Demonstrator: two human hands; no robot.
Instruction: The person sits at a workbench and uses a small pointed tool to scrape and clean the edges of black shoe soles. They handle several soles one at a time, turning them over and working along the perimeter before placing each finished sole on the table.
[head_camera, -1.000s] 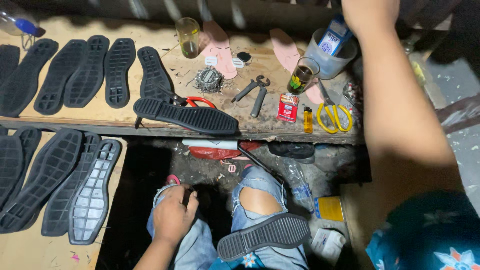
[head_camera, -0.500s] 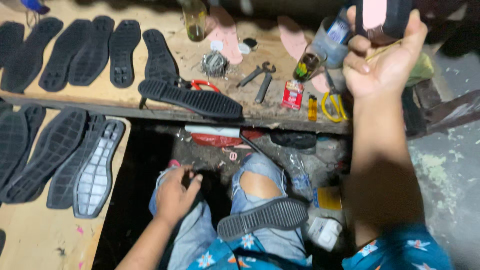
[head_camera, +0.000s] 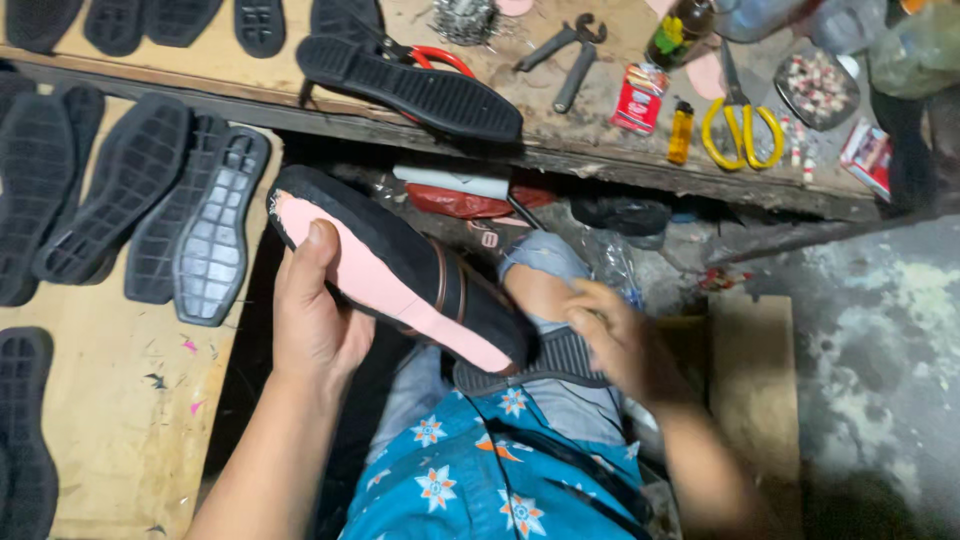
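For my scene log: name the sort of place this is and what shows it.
Probably a small shoemaking workshop. Rows of black rubber soles lie on boards, yellow-handled scissors and pliers sit on the worn bench, and the left hand holds an unfinished shoe.

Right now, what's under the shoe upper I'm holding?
Under the shoe upper, at its heel end, lies a black ribbed sole on your lap, touched by your right hand. The sole's front part is covered. Your left hand grips the upper.

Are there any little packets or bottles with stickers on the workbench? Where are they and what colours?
Red packet: flat on the bench beside the pliers, red with white print.
Brown bottle: top edge of the bench, yellow-green label.
Small carton: right end, red and white.
Yellow lighter: next to the yellow scissors.
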